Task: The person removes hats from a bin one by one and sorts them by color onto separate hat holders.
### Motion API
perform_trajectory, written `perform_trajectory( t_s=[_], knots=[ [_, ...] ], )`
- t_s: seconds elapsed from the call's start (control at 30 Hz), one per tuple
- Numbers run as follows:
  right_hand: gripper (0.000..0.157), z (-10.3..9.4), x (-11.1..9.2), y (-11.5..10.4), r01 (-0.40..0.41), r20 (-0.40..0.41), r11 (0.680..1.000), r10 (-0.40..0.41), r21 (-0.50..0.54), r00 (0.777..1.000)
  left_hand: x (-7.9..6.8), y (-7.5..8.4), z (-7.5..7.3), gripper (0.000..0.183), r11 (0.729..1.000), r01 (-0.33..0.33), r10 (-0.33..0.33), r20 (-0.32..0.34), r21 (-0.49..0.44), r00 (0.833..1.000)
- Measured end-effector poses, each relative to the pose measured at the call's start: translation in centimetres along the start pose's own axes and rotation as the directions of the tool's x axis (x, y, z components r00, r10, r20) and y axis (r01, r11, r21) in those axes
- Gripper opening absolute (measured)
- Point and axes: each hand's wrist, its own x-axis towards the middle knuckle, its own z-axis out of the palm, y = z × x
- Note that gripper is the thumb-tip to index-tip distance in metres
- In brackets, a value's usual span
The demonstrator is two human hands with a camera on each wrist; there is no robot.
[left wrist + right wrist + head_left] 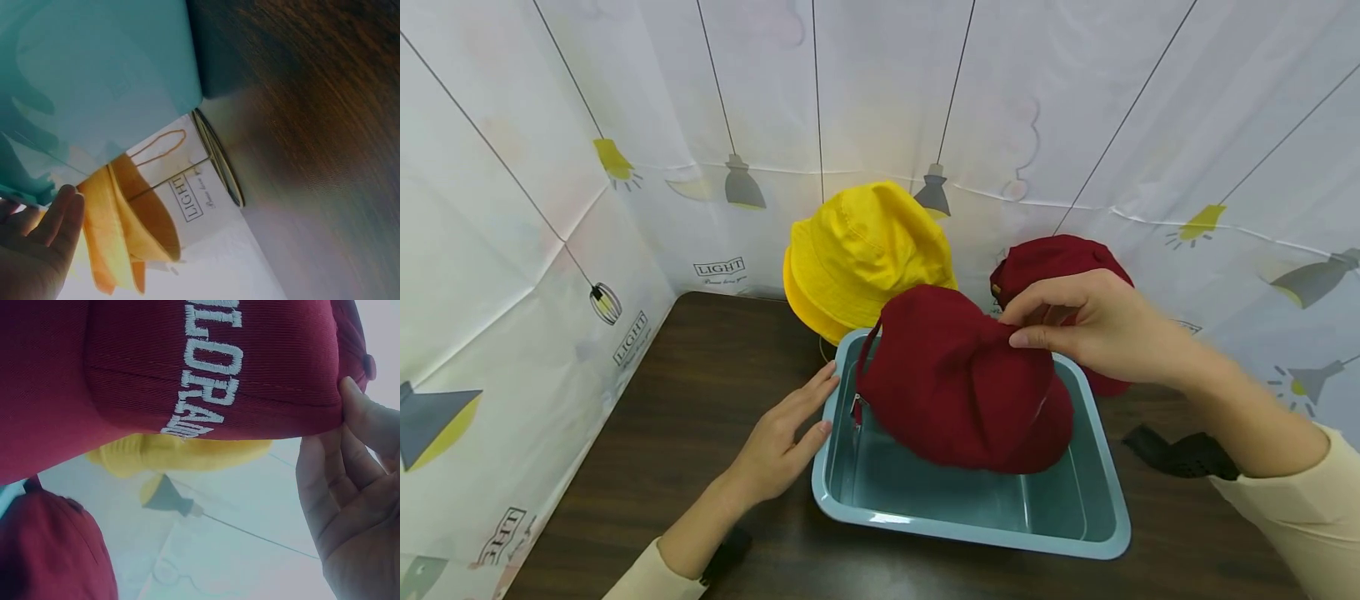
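My right hand pinches a dark red baseball cap by its crown, between thumb and fingers. The cap hangs tilted over a blue-grey plastic tub and hides much of its inside. White embroidered letters show on the cap's front in the right wrist view, and its strap with a metal buckle dangles at the left. My left hand has its fingers extended, with the fingertips at the tub's left rim.
Behind the tub, yellow bucket hats sit on a wire stand. Another dark red cap is at the back right, partly behind my right hand. A dark wooden table bears everything, and a printed white curtain closes off the back and left.
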Motion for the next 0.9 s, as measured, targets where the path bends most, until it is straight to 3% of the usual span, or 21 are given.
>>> perform_trajectory(
  t_s=[0.1,0.3,0.53,0.9],
  knots=[
    [0.040,-0.7,0.0,-0.2,-0.003,-0.026,0.999,0.001,-0.040,1.000,-0.1,-0.1,0.1,0.057,1.000,-0.002,0.002,-0.003,0.002,1.000],
    [0.039,-2.3,-0.6,-0.4,-0.084,-0.092,0.993,0.077,-0.083,0.993,0.0,0.0,0.0,0.057,1.000,-0.005,0.005,-0.003,0.013,1.000],
    [0.041,-4.2,-0.9,0.1,-0.100,-0.175,0.980,0.070,-0.172,0.982,0.0,0.3,-0.2,0.057,1.000,-0.004,0.004,0.003,0.010,1.000],
    [0.030,-7.3,-1.0,0.7,-0.224,-0.292,0.930,0.137,-0.291,0.947,0.0,0.2,-0.2,0.057,1.000,-0.014,0.014,-0.002,0.007,1.000]
  ],
)
